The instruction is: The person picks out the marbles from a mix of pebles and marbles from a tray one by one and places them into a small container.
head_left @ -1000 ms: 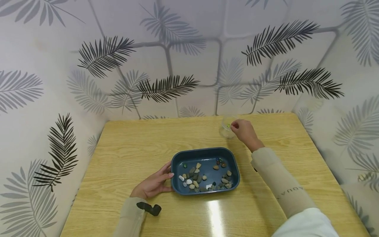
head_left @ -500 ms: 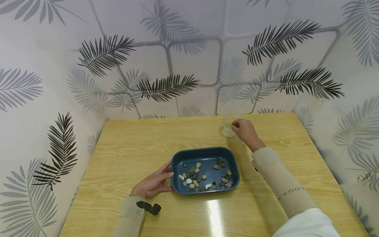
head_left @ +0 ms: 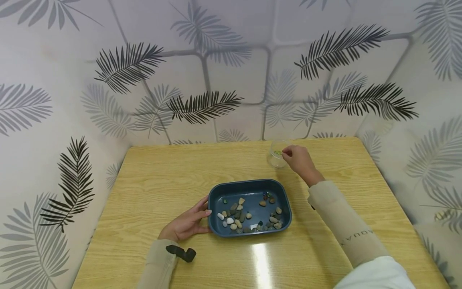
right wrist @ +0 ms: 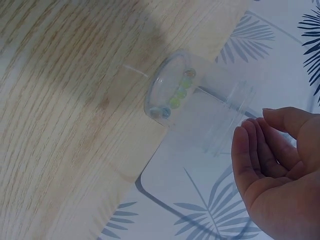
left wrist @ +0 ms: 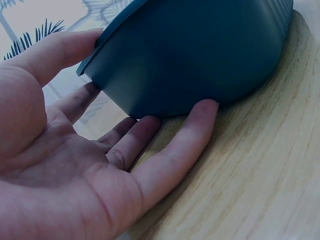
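My left hand [head_left: 187, 222] steadies the left end of a dark blue rectangular tub [head_left: 249, 182]. In the left wrist view, its thumb touches the rim and other fingertips touch the wall and base. Stones [head_left: 230, 220] and a few glossy glass pieces [head_left: 266, 195] lie inside the tub. My right hand [head_left: 299, 160] hovers at the mouth of a clear jar [head_left: 276, 161], fingers curled and thumb close to the fingertips. Whether something small is between them is unclear. Green marbles [right wrist: 179, 93], a blue one [right wrist: 165, 112] and a brownish one [right wrist: 189, 73] sit at the jar's bottom.
All of this stands on a light wooden table [head_left: 162, 168]. Leaf-patterned walls [head_left: 238, 72] border its back and sides. The jar is near the back edge, behind the tub's right end.
Compared with a second ago, more green shows inside the jar beside my right fingertips. Both hands and the tub have barely moved.
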Available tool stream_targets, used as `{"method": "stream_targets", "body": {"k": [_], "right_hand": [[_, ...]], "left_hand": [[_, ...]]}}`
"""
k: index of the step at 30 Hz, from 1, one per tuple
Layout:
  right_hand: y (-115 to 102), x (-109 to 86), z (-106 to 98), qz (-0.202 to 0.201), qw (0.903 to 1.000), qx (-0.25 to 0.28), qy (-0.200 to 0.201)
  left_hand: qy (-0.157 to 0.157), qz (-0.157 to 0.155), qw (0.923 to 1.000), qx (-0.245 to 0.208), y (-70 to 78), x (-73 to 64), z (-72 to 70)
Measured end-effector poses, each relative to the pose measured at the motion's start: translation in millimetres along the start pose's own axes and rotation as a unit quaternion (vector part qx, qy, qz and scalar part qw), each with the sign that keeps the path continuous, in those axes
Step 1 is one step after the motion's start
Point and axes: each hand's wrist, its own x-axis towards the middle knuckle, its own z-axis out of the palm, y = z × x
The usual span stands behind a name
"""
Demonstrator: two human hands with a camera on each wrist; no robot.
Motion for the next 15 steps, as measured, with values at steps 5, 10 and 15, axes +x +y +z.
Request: {"method": "stream_targets", "body": {"k": [5, 10, 15], "right_hand": [[-0.7, -3.6, -0.1, 0.002, 1.0000, 0.005, 0.000], [-8.1, -10.5, 0.6, -0.013, 0.9999, 0.006, -0.001], [-18.8, -21.8, 2.0, -0.014, 0.9987, 0.010, -0.049]], "left_hand": [[0.003, -0.007, 1.0000, -0.003, 0.3, 0.7, -0.4], [0.006, -0.010, 0.9999, -0.002, 1.0, 1.0, 0.6], [0.005, -0.010, 0.9999, -0.005, 0.8, 0.8, 1.2]]}}
